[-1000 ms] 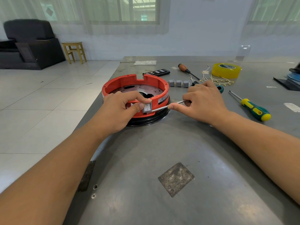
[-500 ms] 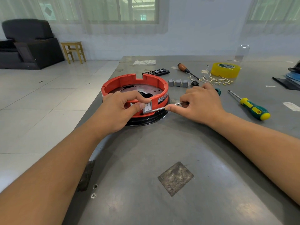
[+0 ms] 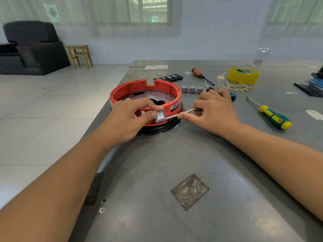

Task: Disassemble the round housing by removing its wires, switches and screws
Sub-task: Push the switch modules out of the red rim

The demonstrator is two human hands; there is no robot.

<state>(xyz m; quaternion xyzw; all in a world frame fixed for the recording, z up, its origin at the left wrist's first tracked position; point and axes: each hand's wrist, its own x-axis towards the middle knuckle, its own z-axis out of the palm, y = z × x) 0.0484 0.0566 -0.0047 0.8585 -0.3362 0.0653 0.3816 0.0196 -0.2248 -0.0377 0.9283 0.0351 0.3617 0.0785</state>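
Observation:
The round red housing point(image 3: 132, 88) sits on a black base near the left edge of the metal table point(image 3: 174, 163). A grey rocker switch point(image 3: 160, 116) sits in its front wall. My left hand point(image 3: 129, 119) pinches that switch between thumb and forefinger. My right hand point(image 3: 215, 112) grips a screwdriver with a teal handle end point(image 3: 233, 96); its metal shaft point(image 3: 181, 113) runs left along my forefinger, and the tip is at the switch's right edge. Three removed grey switches point(image 3: 192, 89) and several loose wires point(image 3: 232, 86) lie behind my right hand.
A green-and-yellow screwdriver point(image 3: 272, 117) lies to the right. Further back lie a wooden-handled screwdriver point(image 3: 199, 74), a yellow tape roll point(image 3: 243, 75) and a black remote point(image 3: 168, 77). Dark and blue things point(image 3: 312, 84) sit at the far right edge. The table's left edge drops to a tiled floor.
My right hand has shifted slightly left along the screwdriver shaft towards the switch. My left hand keeps its pinch on the switch. The housing has not moved.

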